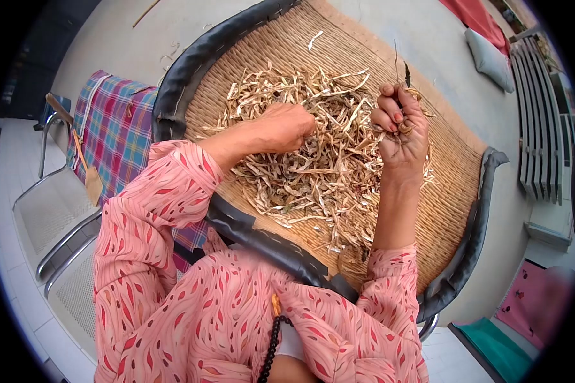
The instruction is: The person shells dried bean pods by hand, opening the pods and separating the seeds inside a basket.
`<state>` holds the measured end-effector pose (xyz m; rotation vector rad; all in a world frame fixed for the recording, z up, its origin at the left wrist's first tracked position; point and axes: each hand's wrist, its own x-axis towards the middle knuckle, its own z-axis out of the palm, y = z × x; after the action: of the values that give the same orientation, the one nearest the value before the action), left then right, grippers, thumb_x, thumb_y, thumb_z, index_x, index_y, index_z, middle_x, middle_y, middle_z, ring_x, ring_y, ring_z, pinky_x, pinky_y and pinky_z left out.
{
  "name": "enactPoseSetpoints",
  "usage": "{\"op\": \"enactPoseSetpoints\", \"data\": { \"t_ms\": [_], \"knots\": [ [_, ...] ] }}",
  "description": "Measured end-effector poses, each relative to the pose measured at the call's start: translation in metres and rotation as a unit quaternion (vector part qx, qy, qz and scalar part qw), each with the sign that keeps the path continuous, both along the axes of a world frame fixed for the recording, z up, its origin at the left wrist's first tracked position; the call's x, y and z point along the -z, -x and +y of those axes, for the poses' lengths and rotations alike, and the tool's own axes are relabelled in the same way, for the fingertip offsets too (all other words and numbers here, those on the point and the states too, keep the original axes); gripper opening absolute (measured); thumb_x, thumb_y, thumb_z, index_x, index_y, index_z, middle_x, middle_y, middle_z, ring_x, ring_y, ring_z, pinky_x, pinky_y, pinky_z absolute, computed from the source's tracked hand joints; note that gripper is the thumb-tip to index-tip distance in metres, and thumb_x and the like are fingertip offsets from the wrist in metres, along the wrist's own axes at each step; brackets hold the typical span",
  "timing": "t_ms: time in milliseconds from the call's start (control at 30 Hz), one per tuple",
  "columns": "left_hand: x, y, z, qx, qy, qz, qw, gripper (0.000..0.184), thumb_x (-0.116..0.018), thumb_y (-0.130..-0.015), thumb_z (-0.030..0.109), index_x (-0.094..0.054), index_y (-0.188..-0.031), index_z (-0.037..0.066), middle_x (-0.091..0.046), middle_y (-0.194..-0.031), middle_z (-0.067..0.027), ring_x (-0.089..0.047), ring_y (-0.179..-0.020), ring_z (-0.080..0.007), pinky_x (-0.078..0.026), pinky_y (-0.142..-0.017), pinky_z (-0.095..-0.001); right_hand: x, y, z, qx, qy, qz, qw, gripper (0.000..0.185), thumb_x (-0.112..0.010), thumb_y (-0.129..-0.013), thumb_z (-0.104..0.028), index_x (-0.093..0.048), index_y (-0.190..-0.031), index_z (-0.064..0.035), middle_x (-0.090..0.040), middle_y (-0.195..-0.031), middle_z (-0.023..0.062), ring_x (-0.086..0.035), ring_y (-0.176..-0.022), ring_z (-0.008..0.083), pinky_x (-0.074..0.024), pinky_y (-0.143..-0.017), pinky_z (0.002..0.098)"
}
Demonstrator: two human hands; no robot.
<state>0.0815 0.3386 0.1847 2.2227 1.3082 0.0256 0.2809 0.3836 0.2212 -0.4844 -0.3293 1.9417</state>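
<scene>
A loose heap of dry, pale brown bean pods (332, 172) lies on a large woven winnowing tray (453, 191) with a black bound rim. My left hand (286, 127) rests at the upper left of the heap, its fingers curled closed and turned down among the pods. What those fingers hold, if anything, is hidden. Raised above the right side of the heap, my right hand (402, 131) is closed with the palm turned up. A few dried pods (405, 127) are pinched in its fingers, and a thin dark stem sticks up above the fingertips.
Left of the tray are metal chairs (51, 204), a plaid cloth (115, 131) and a wooden spatula (93, 185). A grey cushion (490, 59) lies on the floor at upper right, near a stack of slatted panels (542, 121). Pink and green mats (495, 345) are at lower right.
</scene>
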Motion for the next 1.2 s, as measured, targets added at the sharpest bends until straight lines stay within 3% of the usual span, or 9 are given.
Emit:
{"op": "enactPoseSetpoints", "data": {
  "t_ms": [100,133,267,400,533,867,967,1067,1200],
  "knots": [
    [-0.01,0.017,0.013,-0.053,0.013,-0.235,0.97,0.011,-0.061,-0.074,0.006,-0.055,-0.067,-0.001,-0.052,-0.055,-0.008,-0.052,-0.052,-0.0179,-0.037,-0.048,-0.0335,0.007,0.0,-0.002,0.004,-0.018,-0.078,0.997,0.011,-0.049,-0.089,-0.007,-0.053,-0.091,0.0029,-0.056,-0.081,0.0111,-0.039,-0.049,0.0044,-0.0307,-0.039,0.0161],
    [-0.034,0.016,0.013,-0.09,0.058,-0.262,0.959,0.008,-0.061,-0.078,0.005,-0.059,-0.071,0.001,-0.05,-0.055,-0.0011,-0.046,-0.05,-0.0085,-0.036,-0.046,-0.0278,0.008,0.004,-0.004,0.005,-0.016,-0.113,0.993,0.012,-0.049,-0.089,-0.008,-0.054,-0.092,0.0033,-0.057,-0.081,0.0104,-0.039,-0.049,0.0041,-0.0304,-0.039,0.0159],
    [-0.05,0.022,0.016,-0.173,0.138,-0.391,0.893,0.009,-0.061,-0.082,0.007,-0.061,-0.075,0.0,-0.051,-0.058,0.0045,-0.043,-0.047,-0.002,-0.033,-0.041,-0.0186,0.009,0.022,-0.019,-0.024,-0.037,-0.237,0.971,0.016,-0.057,-0.087,-0.01,-0.058,-0.094,0.004,-0.057,-0.071,0.0051,-0.04,-0.047,0.004,-0.0301,-0.038,0.0176],
    [-0.048,0.02,0.013,-0.139,0.057,-0.402,0.903,0.009,-0.061,-0.082,0.008,-0.061,-0.077,0.0,-0.051,-0.057,0.0034,-0.044,-0.046,-0.0023,-0.034,-0.04,-0.0182,0.011,0.04,-0.032,-0.04,-0.094,-0.265,0.959,0.015,-0.063,-0.084,-0.01,-0.06,-0.093,0.001,-0.053,-0.064,-0.0001,-0.041,-0.049,0.0047,-0.0311,-0.039,0.0183],
    [-0.049,0.019,0.008,-0.139,0.06,-0.391,0.908,0.012,-0.06,-0.081,0.008,-0.059,-0.075,-0.001,-0.05,-0.056,0.0019,-0.043,-0.046,-0.0031,-0.034,-0.041,-0.0205,0.012,0.046,-0.035,-0.034,-0.114,-0.286,0.951,0.009,-0.062,-0.084,-0.008,-0.058,-0.09,-0.0018,-0.052,-0.064,-0.0014,-0.041,-0.049,0.0049,-0.0323,-0.041,0.0192],
    [-0.054,0.019,0.008,-0.171,0.163,-0.447,0.863,0.013,-0.059,-0.083,0.01,-0.061,-0.076,-0.001,-0.048,-0.055,0.0022,-0.043,-0.046,-0.0041,-0.032,-0.041,-0.0201,0.006,0.047,-0.035,-0.033,-0.104,-0.266,0.958,0.009,-0.06,-0.083,-0.005,-0.056,-0.091,-0.0014,-0.053,-0.065,-0.0011,-0.041,-0.049,0.0046,-0.0313,-0.042,0.0192],
    [-0.055,0.02,0.01,-0.174,0.204,-0.467,0.843,0.014,-0.058,-0.084,0.012,-0.06,-0.075,0.001,-0.049,-0.055,0.0018,-0.043,-0.046,-0.004,-0.032,-0.041,-0.0192,0.013,0.042,-0.03,-0.028,-0.164,-0.3,0.939,0.009,-0.06,-0.084,-0.007,-0.058,-0.091,-0.0017,-0.052,-0.064,-0.0014,-0.041,-0.049,0.0042,-0.0316,-0.042,0.0192],
    [-0.055,0.021,0.011,-0.17,0.215,-0.463,0.843,0.017,-0.057,-0.086,0.015,-0.059,-0.075,0.001,-0.05,-0.056,0.0013,-0.043,-0.046,-0.004,-0.032,-0.042,-0.0187,0.009,0.038,-0.03,-0.018,-0.278,-0.373,0.885,0.008,-0.061,-0.085,-0.008,-0.059,-0.091,-0.0026,-0.051,-0.063,-0.0019,-0.042,-0.051,0.0039,-0.0317,-0.043,0.019],
    [-0.054,0.023,0.011,-0.156,0.193,-0.452,0.857,0.021,-0.056,-0.088,0.019,-0.059,-0.08,0.001,-0.053,-0.059,0.0001,-0.044,-0.047,-0.0043,-0.034,-0.043,-0.0188,0.001,0.038,-0.029,0.01,-0.259,-0.372,0.891,0.006,-0.06,-0.085,-0.007,-0.059,-0.089,-0.0028,-0.05,-0.061,-0.0027,-0.043,-0.051,0.0039,-0.0313,-0.042,0.0185]
  ]
}}
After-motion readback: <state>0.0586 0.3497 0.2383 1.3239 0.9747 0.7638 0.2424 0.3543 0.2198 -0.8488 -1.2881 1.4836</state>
